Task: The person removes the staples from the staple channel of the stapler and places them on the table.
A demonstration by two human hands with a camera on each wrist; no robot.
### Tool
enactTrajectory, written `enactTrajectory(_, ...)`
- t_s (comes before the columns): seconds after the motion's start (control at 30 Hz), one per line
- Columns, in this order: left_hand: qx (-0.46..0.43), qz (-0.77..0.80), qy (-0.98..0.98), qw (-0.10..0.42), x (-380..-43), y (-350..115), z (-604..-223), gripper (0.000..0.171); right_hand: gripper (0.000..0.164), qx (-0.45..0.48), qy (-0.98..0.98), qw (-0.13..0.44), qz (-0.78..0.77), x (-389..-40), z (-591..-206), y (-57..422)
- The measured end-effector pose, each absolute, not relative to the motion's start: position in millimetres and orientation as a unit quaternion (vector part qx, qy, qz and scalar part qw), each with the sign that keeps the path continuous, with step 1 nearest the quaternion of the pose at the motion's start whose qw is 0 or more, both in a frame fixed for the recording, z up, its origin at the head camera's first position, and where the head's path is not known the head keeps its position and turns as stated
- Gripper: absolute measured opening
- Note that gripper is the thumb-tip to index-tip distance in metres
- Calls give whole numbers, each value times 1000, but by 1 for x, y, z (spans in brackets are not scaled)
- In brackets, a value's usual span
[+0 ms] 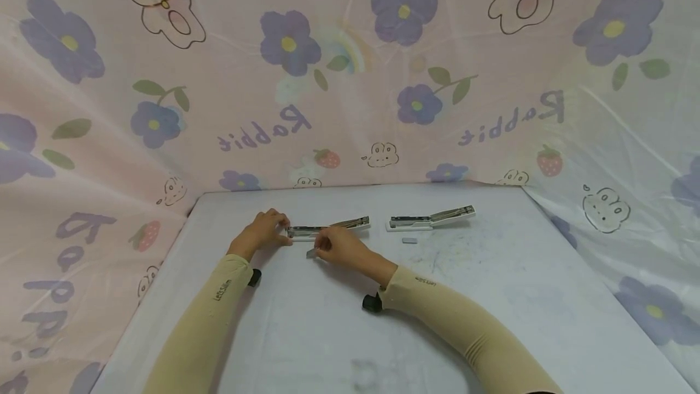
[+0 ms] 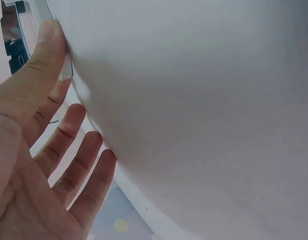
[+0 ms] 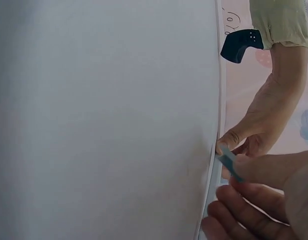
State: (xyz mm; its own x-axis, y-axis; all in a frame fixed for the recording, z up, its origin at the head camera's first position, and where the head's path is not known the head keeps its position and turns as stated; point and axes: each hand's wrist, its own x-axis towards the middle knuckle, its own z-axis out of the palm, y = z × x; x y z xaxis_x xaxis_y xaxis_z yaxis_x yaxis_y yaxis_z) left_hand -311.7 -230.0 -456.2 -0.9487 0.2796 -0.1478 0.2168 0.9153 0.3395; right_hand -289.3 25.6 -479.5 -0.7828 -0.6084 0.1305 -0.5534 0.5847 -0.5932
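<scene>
An opened stapler (image 1: 356, 224) lies on the table left of centre, its upper arm swung back to the right. At its left end my left hand (image 1: 264, 231) holds the base between thumb and fingers; in the left wrist view the thumb (image 2: 44, 52) lies along the stapler's end. My right hand (image 1: 346, 249) is just in front of that stapler and pinches a short grey strip of staples (image 3: 229, 164) between thumb and index finger. The strip is tilted, close to the stapler's near side. Part of the stapler is hidden behind the right hand.
Another opened stapler (image 1: 432, 218) lies to the right, with a second strip of staples (image 1: 409, 241) in front of it. The white table (image 1: 306, 333) is bordered at the back and sides by a patterned cloth (image 1: 350, 96).
</scene>
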Motion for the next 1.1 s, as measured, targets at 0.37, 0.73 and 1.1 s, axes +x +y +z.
enactTrajectory(0.37, 130, 153, 975, 93, -315, -228, -459, 47, 6, -331, 902, 55, -271, -289, -477, 30)
enactTrajectory(0.73, 129, 143, 976, 100, -312, -219, -454, 44, 8, -332, 906, 59, -255, -289, -480, 34)
enactTrajectory(1.1, 116, 139, 980, 77, -302, -222, -454, 51, 13, -335, 908, 61, -245, -287, -474, 34)
